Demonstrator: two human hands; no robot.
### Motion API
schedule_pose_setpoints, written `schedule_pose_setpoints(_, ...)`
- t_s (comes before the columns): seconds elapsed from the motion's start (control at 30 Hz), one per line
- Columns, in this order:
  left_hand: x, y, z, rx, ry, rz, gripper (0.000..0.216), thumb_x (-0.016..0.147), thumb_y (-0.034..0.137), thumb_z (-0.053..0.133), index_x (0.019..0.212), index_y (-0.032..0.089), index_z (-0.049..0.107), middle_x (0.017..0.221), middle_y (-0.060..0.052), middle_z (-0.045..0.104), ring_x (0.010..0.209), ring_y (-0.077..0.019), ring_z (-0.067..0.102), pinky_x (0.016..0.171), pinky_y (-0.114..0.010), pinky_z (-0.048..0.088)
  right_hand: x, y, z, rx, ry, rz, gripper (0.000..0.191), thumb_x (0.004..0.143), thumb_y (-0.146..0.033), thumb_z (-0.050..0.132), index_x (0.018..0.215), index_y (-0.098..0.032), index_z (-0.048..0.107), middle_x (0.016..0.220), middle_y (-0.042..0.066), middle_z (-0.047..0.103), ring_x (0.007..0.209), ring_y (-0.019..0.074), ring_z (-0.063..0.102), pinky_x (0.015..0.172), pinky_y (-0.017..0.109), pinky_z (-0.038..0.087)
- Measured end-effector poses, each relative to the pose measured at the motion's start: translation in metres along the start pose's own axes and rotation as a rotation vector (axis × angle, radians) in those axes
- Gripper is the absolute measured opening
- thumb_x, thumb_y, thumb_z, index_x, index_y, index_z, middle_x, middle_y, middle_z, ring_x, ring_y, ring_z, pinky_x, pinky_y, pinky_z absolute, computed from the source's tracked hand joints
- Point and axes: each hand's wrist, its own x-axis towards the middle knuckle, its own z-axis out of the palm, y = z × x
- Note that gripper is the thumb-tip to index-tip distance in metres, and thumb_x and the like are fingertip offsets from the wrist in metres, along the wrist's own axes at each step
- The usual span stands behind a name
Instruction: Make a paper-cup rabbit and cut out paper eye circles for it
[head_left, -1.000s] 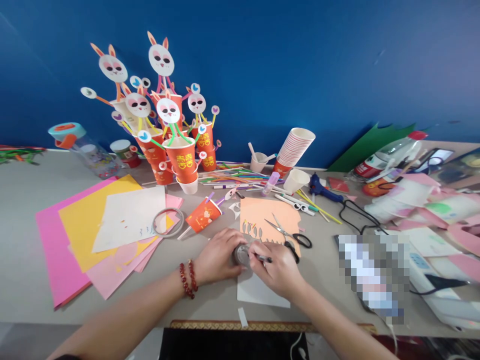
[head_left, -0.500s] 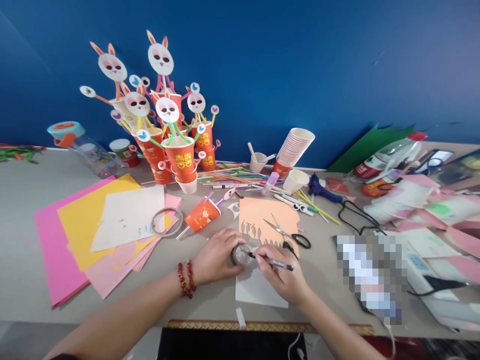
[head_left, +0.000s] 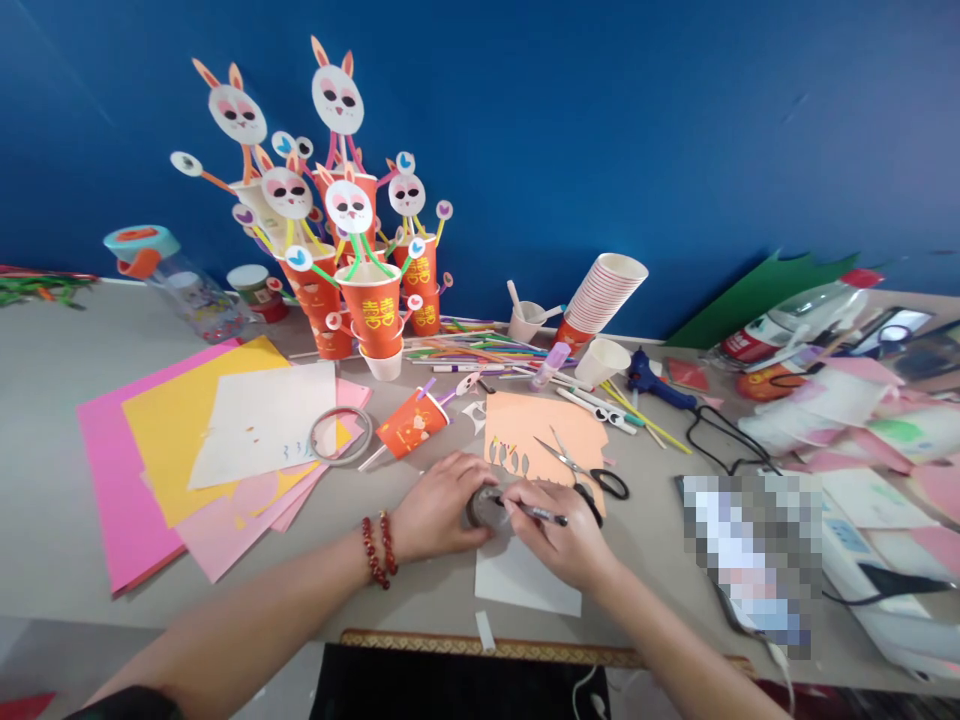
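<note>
My left hand [head_left: 442, 507], with red beads at its wrist, curls around a small round, greyish see-through object [head_left: 484, 508]; its exact kind I cannot make out. That object lies at the top edge of a sheet of white paper [head_left: 525, 580]. Between the fingers of my right hand [head_left: 559, 530] is a black pen [head_left: 546, 514], its tip over the round object. Just beyond my hands are an orange paper sheet [head_left: 517, 420] with cut edges and open black-handled scissors [head_left: 577, 468]. A red paper cup [head_left: 411, 425] lies tipped over behind my left hand.
Rabbit-faced paper cups [head_left: 371, 305] stand stacked at back left. Coloured sheets [head_left: 120, 470] and a grey ring [head_left: 367, 440] lie left. Behind are scattered sticks [head_left: 465, 350], stacked cups [head_left: 600, 295] and a blue glue gun [head_left: 656, 382]. A blurred-out phone-like device [head_left: 750, 560] lies right.
My right hand has shifted a little left, and the pen's tip has moved inward over the round object. The whole view has shifted slightly; my left hand keeps its hold.
</note>
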Motion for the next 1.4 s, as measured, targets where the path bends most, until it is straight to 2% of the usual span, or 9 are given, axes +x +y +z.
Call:
schedule_pose_setpoints(0.4,-0.001,-0.006,0.005,0.012,0.011,0.009,0.046,0.070,0.030,0.073,0.111,0.022,0.053,0.115,-0.007,0.060,0.108,-0.0266,0.054,0.096,-0.039,0.041,0.020,-0.020,-0.004,-0.348,-0.041,-0.127,0.020,0.088,-0.019,0.043,0.076,-0.018,0.059,0.057,0.002,0.061,0.053,0.0154,0.055,0.054,0.027,0.030)
schedule_pose_setpoints(0.7,-0.002,-0.003,0.000,0.010,-0.004,0.004,0.053,0.069,0.031,0.078,0.113,0.021,0.051,0.118,-0.008,0.060,0.111,-0.0268,0.054,0.099,-0.040,0.041,-0.002,-0.003,-0.023,-0.015,0.158,0.021,0.019,0.092,-0.021,0.045,0.076,-0.021,0.055,0.060,-0.001,0.058,0.054,0.0139,0.054,0.055,0.026,0.038)
schedule_pose_setpoints(0.8,-0.002,-0.001,0.000,0.010,-0.003,-0.001,0.052,0.071,0.032,0.076,0.115,0.022,0.052,0.118,-0.007,0.060,0.111,-0.0267,0.054,0.099,-0.040,0.041,-0.022,0.003,-0.015,0.066,0.223,0.056,0.014,0.094,-0.020,0.046,0.096,-0.022,0.060,0.071,0.002,0.065,0.062,0.0165,0.062,0.061,0.028,0.046)
schedule_pose_setpoints(0.87,-0.002,-0.001,0.000,0.019,-0.004,-0.002,0.050,0.071,0.031,0.075,0.115,0.022,0.052,0.117,-0.007,0.060,0.110,-0.0264,0.054,0.099,-0.040,0.041,-0.037,0.005,-0.007,0.078,0.243,0.097,0.026,0.095,-0.017,0.045,0.117,-0.023,0.056,0.089,0.005,0.071,0.071,0.0175,0.066,0.065,0.029,0.050)
schedule_pose_setpoints(0.93,-0.003,0.000,0.001,0.024,-0.001,-0.009,0.049,0.070,0.029,0.074,0.114,0.021,0.054,0.116,-0.007,0.060,0.111,-0.0263,0.054,0.098,-0.039,0.042,-0.051,0.006,0.002,0.037,0.235,0.092,0.035,0.096,-0.013,0.043,0.128,-0.024,0.050,0.102,0.008,0.070,0.082,0.0193,0.067,0.070,0.030,0.052)
schedule_pose_setpoints(1.0,-0.003,0.001,0.000,0.007,0.006,-0.018,0.048,0.069,0.029,0.074,0.113,0.021,0.055,0.117,-0.007,0.060,0.112,-0.0264,0.054,0.099,-0.039,0.041,-0.060,0.006,0.009,-0.023,0.189,0.059,0.039,0.096,-0.012,0.043,0.133,-0.024,0.049,0.102,0.010,0.070,0.087,0.0212,0.066,0.072,0.031,0.053)
schedule_pose_setpoints(1.13,0.001,0.002,-0.007,-0.185,0.034,-0.101,0.043,0.073,0.034,0.073,0.111,0.021,0.058,0.115,-0.007,0.063,0.108,-0.0253,0.056,0.097,-0.039,0.044,-0.068,0.005,0.015,-0.135,0.157,0.029,0.032,0.095,-0.013,0.044,0.125,-0.020,0.056,0.080,0.007,0.066,0.075,0.0227,0.062,0.066,0.033,0.052)
schedule_pose_setpoints(1.3,0.010,0.003,-0.019,-0.604,0.144,-0.325,0.031,0.086,0.039,0.056,0.109,0.018,0.057,0.106,-0.008,0.065,0.096,-0.0208,0.062,0.083,-0.034,0.051,-0.067,0.003,0.013,-0.122,0.154,0.014,0.030,0.094,-0.013,0.041,0.118,-0.018,0.059,0.081,0.009,0.064,0.076,0.0240,0.060,0.066,0.035,0.051)
schedule_pose_setpoints(1.4,0.013,0.009,-0.025,-0.636,0.153,-0.379,0.029,0.088,0.039,0.054,0.109,0.020,0.058,0.106,-0.007,0.066,0.097,-0.0196,0.061,0.083,-0.033,0.051,-0.066,0.000,0.012,-0.105,0.176,0.010,0.029,0.094,-0.013,0.041,0.116,-0.018,0.059,0.079,0.009,0.063,0.074,0.0238,0.060,0.063,0.034,0.050)
